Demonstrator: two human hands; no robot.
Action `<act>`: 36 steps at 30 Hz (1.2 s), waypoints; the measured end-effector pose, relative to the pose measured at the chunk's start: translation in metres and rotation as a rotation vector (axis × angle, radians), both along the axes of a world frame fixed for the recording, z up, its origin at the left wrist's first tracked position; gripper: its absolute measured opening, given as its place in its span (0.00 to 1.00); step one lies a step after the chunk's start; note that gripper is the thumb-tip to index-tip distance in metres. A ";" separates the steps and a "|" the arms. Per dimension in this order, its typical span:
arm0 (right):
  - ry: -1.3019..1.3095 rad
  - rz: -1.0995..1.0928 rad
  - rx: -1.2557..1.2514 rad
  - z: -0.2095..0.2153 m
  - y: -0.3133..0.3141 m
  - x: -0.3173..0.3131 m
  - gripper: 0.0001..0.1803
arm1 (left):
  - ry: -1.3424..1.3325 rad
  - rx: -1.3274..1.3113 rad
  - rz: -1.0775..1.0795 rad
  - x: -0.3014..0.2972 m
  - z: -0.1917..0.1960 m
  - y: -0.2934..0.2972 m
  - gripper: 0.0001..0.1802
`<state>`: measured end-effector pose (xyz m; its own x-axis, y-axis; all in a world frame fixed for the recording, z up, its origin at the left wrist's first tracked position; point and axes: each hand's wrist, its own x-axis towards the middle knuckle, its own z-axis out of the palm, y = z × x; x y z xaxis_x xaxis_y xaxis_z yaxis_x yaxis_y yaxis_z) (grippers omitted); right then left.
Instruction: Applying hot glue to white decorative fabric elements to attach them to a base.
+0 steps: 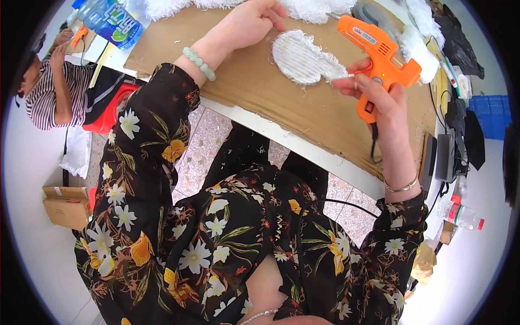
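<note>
My right hand (382, 95) is wrapped round the handle of an orange hot glue gun (379, 46), its nozzle pointing up and left. Between the thumb and a fingertip of that hand is the narrow end of a white, shaggy-edged fabric piece (298, 57). The piece's rounded part lies flat on the cardboard (227, 81), its ribbed side up. Beyond it and to the left, my left hand (254, 24) hovers with fingers loosely bent and a little apart. Nothing shows in its fingers, which are close to white fluffy material (319, 10) along the far edge.
A blue-labelled bottle (111, 24) stands at the far left. Cables, a black bag (457, 40) and a blue basket (490, 116) crowd the right side. Another person (54, 92) in a striped top sits at left. A cardboard box (67, 207) is on the left below.
</note>
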<state>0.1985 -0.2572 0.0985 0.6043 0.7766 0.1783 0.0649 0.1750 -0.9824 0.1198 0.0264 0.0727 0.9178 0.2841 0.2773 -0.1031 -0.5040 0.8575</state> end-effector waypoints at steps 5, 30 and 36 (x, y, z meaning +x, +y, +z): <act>-0.081 -0.083 0.077 -0.012 0.020 0.004 0.10 | -0.045 0.064 0.019 0.001 -0.008 -0.001 0.18; 0.041 -0.100 0.061 -0.025 0.036 0.000 0.10 | -0.194 0.730 0.128 -0.016 0.010 -0.036 0.19; 0.063 -0.065 0.069 -0.030 0.037 0.001 0.10 | -0.255 0.901 0.102 -0.024 0.003 -0.057 0.22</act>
